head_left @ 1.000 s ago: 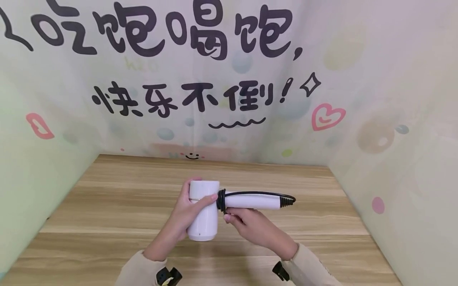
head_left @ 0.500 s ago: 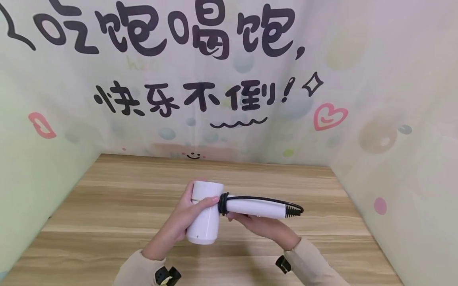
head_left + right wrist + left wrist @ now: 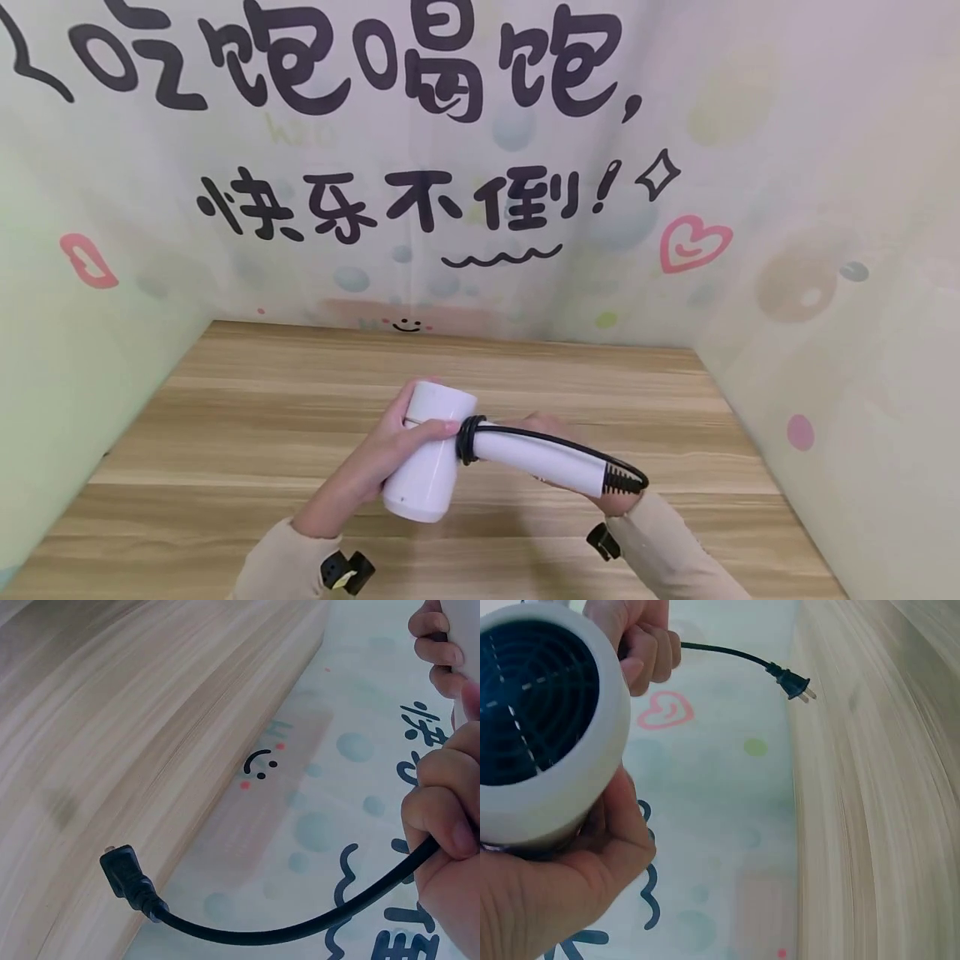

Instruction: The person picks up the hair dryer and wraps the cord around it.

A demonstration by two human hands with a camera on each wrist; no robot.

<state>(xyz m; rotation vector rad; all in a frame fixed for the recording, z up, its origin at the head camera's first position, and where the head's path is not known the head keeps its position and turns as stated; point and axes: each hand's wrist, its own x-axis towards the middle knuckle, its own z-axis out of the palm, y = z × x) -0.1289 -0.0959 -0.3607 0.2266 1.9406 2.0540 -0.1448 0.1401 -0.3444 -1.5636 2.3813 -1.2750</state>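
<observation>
A white hair dryer (image 3: pixel 427 479) is held above the table, its black cord (image 3: pixel 468 440) wound round the top of the handle (image 3: pixel 536 457). My left hand (image 3: pixel 397 446) grips the barrel, thumb across its front. In the left wrist view the dryer's round dark grille (image 3: pixel 532 697) faces the camera. My right hand (image 3: pixel 450 817) is behind the handle, largely hidden in the head view. In the right wrist view its curled fingers hold the cord's free end, and a two-pin plug (image 3: pixel 127 877) hangs out from it.
The wood-grain table (image 3: pixel 262 400) lies beneath both hands. Behind it stands a pale printed backdrop (image 3: pixel 495 292) with dark lettering, and similar panels close off the left and right sides. Each sleeve carries a small black wrist device (image 3: pixel 347 572).
The hair dryer has tilted, its handle end swinging down and toward me. My right hand has gone from under the handle to behind it. The left hand keeps its grip.
</observation>
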